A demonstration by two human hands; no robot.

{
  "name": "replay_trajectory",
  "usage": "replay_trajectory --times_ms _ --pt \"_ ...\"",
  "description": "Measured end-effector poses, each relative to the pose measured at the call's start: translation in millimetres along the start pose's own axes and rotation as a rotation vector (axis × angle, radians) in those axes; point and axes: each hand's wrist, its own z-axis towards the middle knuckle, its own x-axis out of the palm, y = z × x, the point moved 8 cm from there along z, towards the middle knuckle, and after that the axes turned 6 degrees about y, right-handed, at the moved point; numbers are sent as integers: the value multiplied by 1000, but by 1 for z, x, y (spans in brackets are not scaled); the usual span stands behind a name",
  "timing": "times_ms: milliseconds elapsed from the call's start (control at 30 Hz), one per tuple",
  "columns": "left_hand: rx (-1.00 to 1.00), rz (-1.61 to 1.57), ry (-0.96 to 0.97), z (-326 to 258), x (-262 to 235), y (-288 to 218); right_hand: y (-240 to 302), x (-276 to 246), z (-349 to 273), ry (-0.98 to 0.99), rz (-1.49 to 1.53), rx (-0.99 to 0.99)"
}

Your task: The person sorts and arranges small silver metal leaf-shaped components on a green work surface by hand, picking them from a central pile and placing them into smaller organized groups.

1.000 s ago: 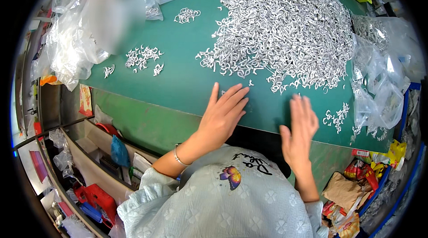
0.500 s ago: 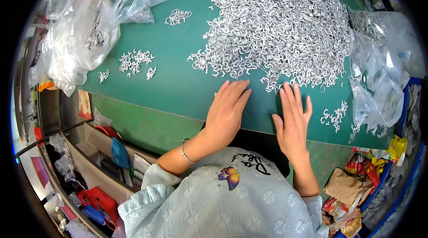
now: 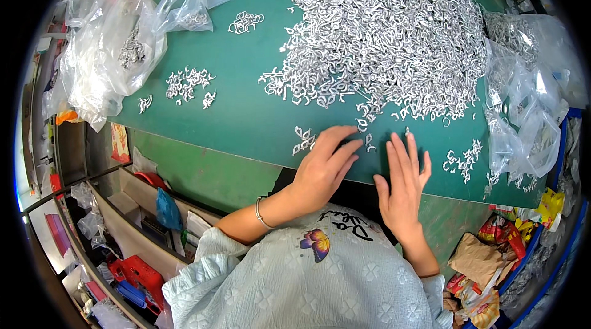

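Resting flat with fingers spread on the green tabletop (image 3: 246, 113), the left hand (image 3: 323, 169) and right hand (image 3: 403, 184) sit at 6 o'clock of the heap of small metal clips (image 3: 388, 33), likely light, stiff and slippery, best pinched singly by the edges.

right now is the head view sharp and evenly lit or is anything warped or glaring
Head view: sharp at centre, both hands, left hand and right hand, crisp; fisheye bends the green table edge and blackens corners; light is even, with glare on the plastic bags and the pile of metal pieces.

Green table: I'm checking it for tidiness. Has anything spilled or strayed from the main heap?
Yes. Small clusters of silver metal pieces lie apart from the big heap on the green table; another sits near the right edge. Both hands, left and right, rest flat by strays at the heap's near edge.
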Motion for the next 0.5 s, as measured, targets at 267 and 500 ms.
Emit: replay_trajectory --times_ms 267,500 --pt "-72 164 26 -6 -4 7 -8 4 -12 24 -6 -48" --pt "-35 180 61 -4 -4 8 27 25 30 217 -126 -151"
